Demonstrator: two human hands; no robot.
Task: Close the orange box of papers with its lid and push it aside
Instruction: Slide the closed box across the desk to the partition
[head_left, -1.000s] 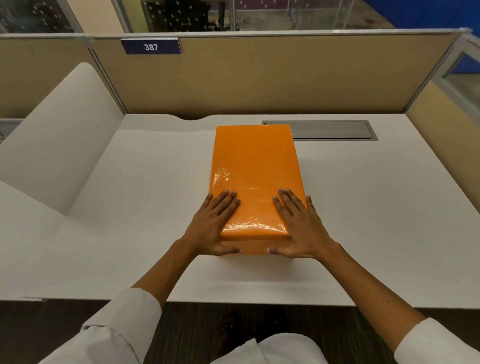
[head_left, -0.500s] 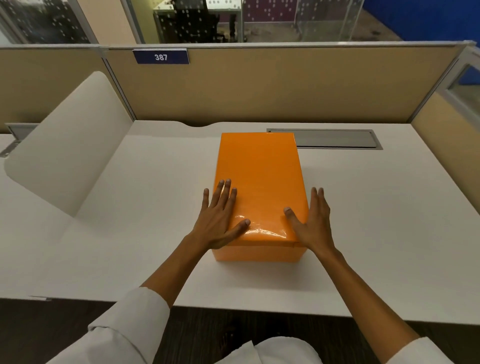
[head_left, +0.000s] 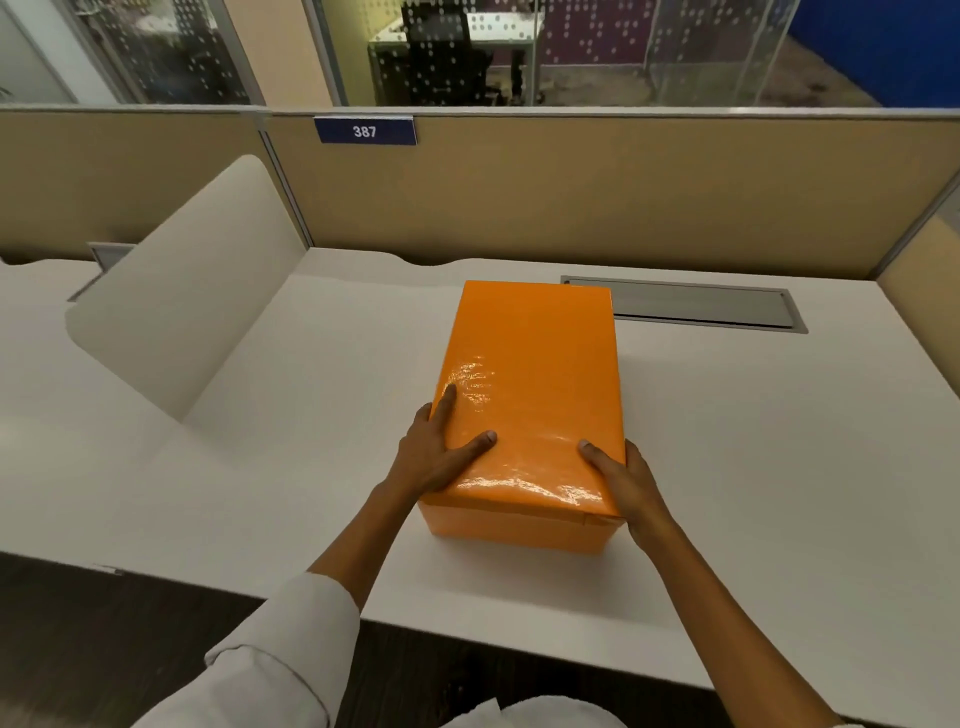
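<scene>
Beige cubicle partitions enclose a white laminate counter (head_left: 727, 467), and a blue number plate (head_left: 364, 131) reading 387 is fixed to the rear panel. Near the middle of the counter a rectangular glossy orange cardboard box (head_left: 519, 525) is seen, its long axis running away from the viewer. A matching orange lid (head_left: 530, 384) is seated flat over it, with no gap visible along the near edge; the papers inside are hidden. A grey metal cable hatch (head_left: 696, 307) is set into the counter just beyond the box's far right corner, and a curved white divider panel (head_left: 171, 306) stands well to the box's left.

The left hand (head_left: 439, 452) is spread along the box's near left edge, thumb and one finger laid on the lid, the other fingers down the side. The right hand (head_left: 631, 480) is pressed against the near right corner, thumb on top. Both hands are open and clasp the box between them rather than curling around anything.

Closing is judged complete. Pushing the box aside is judged to be what remains, since the box sits centrally before the person.
</scene>
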